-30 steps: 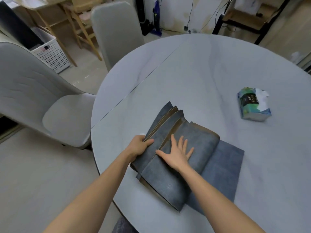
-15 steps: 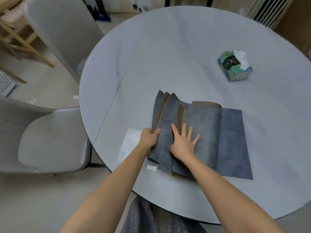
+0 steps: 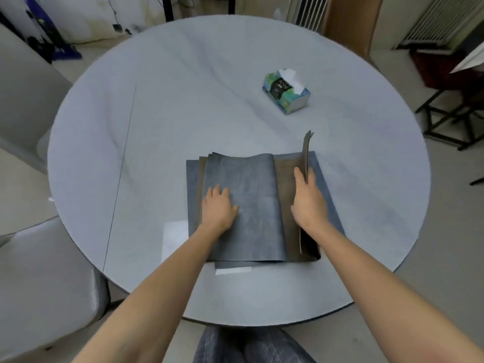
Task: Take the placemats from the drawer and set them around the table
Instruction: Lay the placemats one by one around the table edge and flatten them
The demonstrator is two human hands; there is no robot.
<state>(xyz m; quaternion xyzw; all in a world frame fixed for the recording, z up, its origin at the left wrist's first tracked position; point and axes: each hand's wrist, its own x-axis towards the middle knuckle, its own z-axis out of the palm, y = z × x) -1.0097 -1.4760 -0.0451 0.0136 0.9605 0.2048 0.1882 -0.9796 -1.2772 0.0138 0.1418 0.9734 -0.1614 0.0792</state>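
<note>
Tissue box point(image 3: 286, 91) beyond grey chair point(image 3: 39, 279).

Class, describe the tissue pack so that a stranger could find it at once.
Start at the round grey table. Beyond the pile of placemats, toward the far right, lies the tissue pack. Alone there, it is green and blue, with a white tissue sticking out.

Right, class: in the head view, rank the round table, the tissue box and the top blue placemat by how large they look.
1. round table
2. top blue placemat
3. tissue box, though it lies farther from the camera, which shrinks it somewhat.
</note>
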